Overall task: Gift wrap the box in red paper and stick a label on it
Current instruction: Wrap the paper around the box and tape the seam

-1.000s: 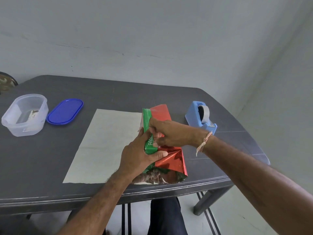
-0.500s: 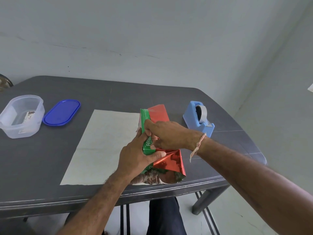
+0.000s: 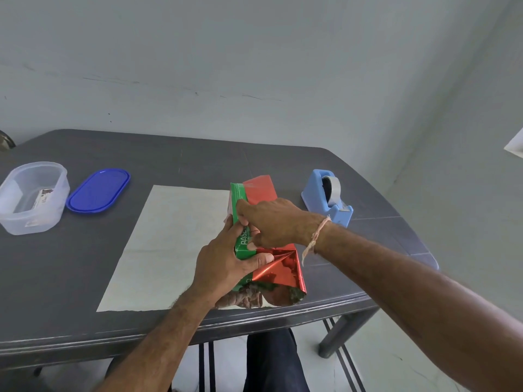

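A dark grey table (image 3: 85, 278) carries a clear oval plastic container (image 3: 42, 222) at its left, with a blue oval plastic lid (image 3: 98, 190) just beside it. A pale cream sheet of wrapping paper (image 3: 169, 236) lies mid-table, its red foil face folded round a green cardboard box (image 3: 239, 198). A light-blue tape dispenser (image 3: 317, 193) stands at the right.

box (image 3: 240, 222): green, with white lettering on the side; further markings not legible.
red paper (image 3: 278, 268): glossy metallic red where folded over the box, with mirror-like reflections near the lower edge; the face turned up on the table is plain pale cream.
table (image 3: 70, 278): dark grey, matt, with lighter scuffing along the front edge.
container (image 3: 34, 193): clear, colourless plastic; a small printed item inside, its pattern too small to tell.
lid (image 3: 98, 190): solid deep blue.
tape dispenser (image 3: 319, 193): light blue; the roll in it is greyish.
wrist thread (image 3: 314, 239): pale pink and cream.
wall (image 3: 254, 66): off-white, with faint dark marks.
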Motion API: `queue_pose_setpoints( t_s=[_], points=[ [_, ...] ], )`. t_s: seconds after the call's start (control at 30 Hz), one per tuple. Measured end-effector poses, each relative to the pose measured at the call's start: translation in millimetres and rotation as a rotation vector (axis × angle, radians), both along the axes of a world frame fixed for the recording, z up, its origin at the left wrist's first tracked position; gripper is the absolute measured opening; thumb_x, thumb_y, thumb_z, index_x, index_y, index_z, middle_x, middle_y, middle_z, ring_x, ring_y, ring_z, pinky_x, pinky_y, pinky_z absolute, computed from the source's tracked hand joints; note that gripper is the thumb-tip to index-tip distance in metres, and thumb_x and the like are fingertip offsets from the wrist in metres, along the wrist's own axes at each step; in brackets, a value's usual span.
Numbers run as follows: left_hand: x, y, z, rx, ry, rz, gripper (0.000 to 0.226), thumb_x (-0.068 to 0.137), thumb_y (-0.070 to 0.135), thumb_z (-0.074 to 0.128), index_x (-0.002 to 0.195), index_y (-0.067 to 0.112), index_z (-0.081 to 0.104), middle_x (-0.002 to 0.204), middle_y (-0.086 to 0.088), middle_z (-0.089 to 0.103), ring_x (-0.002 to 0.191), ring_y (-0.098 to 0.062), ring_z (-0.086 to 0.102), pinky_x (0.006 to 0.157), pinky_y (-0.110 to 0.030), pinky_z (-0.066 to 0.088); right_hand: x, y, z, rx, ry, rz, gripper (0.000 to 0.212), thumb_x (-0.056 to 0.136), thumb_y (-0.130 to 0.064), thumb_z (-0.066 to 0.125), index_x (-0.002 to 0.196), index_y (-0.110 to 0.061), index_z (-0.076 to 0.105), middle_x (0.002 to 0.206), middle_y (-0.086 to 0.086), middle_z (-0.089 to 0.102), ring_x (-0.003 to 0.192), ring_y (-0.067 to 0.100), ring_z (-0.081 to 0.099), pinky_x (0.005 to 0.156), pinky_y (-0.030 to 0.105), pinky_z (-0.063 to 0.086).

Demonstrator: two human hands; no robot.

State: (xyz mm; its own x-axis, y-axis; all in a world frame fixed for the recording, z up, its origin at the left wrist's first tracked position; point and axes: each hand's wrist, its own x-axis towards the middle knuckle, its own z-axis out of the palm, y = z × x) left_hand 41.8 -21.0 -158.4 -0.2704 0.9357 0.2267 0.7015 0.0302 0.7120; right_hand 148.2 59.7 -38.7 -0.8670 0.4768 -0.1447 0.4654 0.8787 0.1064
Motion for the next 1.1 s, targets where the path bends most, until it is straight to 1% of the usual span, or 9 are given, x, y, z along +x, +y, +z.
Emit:
queue_pose_setpoints(
  t_s=[0.13, 0.43, 0.5, 0.6, 0.73, 0.83, 0.97, 1.03, 1.1],
  points=[
    [0, 0, -1, 0.001, 0.006, -0.006, 0.109, 0.067, 0.086, 0.061, 0.158, 0.038, 0.024, 0.154, 0.011, 0.049, 0.127, -0.016, 0.062, 0.107, -0.036, 0.052, -1, 0, 1, 0.045, -0.021, 0.001, 0.056, 0.095, -0.029, 0.071, 0.139, -0.013, 0.039, 0.113, 0.006, 0.065, 0.082, 0.015, 0.054, 0.073, 0.029, 0.041],
    [0, -2, 1, 0.013, -0.008, -0.013, 0.107, 0.067, 0.083, 0.061, 0.157, 0.037, 0.027, 0.151, 0.012, 0.053, 0.125, -0.015, 0.064, 0.105, -0.035, 0.052, -4, -2, 1, 0.145, -0.046, -0.004, 0.06, 0.094, -0.033, 0.071, 0.14, -0.014, 0.039, 0.109, 0.003, 0.061, 0.084, 0.015, 0.048, 0.078, 0.032, 0.038],
    [0, -2, 2, 0.008, -0.009, -0.018, 0.108, 0.066, 0.083, 0.061, 0.157, 0.038, 0.025, 0.154, 0.011, 0.05, 0.127, -0.015, 0.062, 0.106, -0.034, 0.051, -4, -2, 0, 0.164, -0.045, -0.004, 0.062, 0.093, -0.036, 0.072, 0.141, -0.014, 0.039, 0.111, 0.004, 0.062, 0.085, 0.015, 0.049, 0.08, 0.032, 0.04],
    [0, -3, 2, 0.02, -0.003, -0.035, 0.109, 0.068, 0.082, 0.061, 0.16, 0.042, 0.018, 0.162, 0.011, 0.037, 0.131, -0.015, 0.059, 0.106, -0.033, 0.05, -3, 2, 0, 0.162, -0.05, -0.037, 0.069, 0.089, -0.048, 0.074, 0.138, -0.017, 0.037, 0.099, -0.002, 0.057, 0.084, 0.016, 0.052, 0.078, 0.034, 0.04],
    [-1, -4, 4, 0.028, -0.001, -0.048, 0.11, 0.069, 0.081, 0.062, 0.161, 0.042, 0.017, 0.166, 0.011, 0.027, 0.132, -0.015, 0.058, 0.105, -0.031, 0.051, 5, 13, -1, -0.025, -0.021, -0.143, 0.071, 0.086, -0.051, 0.075, 0.134, -0.017, 0.035, 0.093, -0.006, 0.056, 0.081, 0.015, 0.056, 0.068, 0.028, 0.041],
    [-1, -4, 6, 0.019, 0.01, -0.037, 0.11, 0.068, 0.082, 0.06, 0.161, 0.042, 0.017, 0.167, 0.011, 0.023, 0.132, -0.014, 0.058, 0.103, -0.029, 0.051, 17, 22, -6, -0.304, 0.078, -0.223, 0.059, 0.088, -0.037, 0.078, 0.124, -0.021, 0.034, 0.098, -0.002, 0.06, 0.085, 0.015, 0.058, 0.063, 0.024, 0.042],
    [-2, -2, 3, 0.003, 0.006, -0.036, 0.11, 0.067, 0.086, 0.057, 0.16, 0.045, 0.015, 0.168, 0.012, 0.022, 0.135, -0.015, 0.055, 0.106, -0.033, 0.051, 33, 30, -6, -0.487, 0.164, -0.26, 0.047, 0.09, -0.022, 0.076, 0.119, -0.021, 0.039, 0.101, 0.001, 0.062, 0.086, 0.016, 0.063, 0.067, 0.022, 0.05],
    [-2, -1, 1, 0.002, -0.006, -0.045, 0.109, 0.068, 0.087, 0.056, 0.16, 0.046, 0.014, 0.167, 0.012, 0.024, 0.135, -0.015, 0.055, 0.106, -0.034, 0.052, 35, 29, -7, -0.513, 0.23, -0.285, 0.044, 0.092, -0.03, 0.075, 0.118, -0.018, 0.042, 0.099, 0.002, 0.063, 0.083, 0.016, 0.062, 0.066, 0.022, 0.05],
    [-1, -1, 1, -0.003, -0.01, -0.038, 0.109, 0.068, 0.087, 0.056, 0.16, 0.046, 0.014, 0.168, 0.013, 0.022, 0.136, -0.015, 0.055, 0.106, -0.035, 0.052, 31, 24, -13, -0.437, 0.27, -0.302, 0.044, 0.091, -0.041, 0.074, 0.115, -0.016, 0.046, 0.098, 0.005, 0.064, 0.08, 0.015, 0.06, 0.068, 0.026, 0.051]
  ],
)
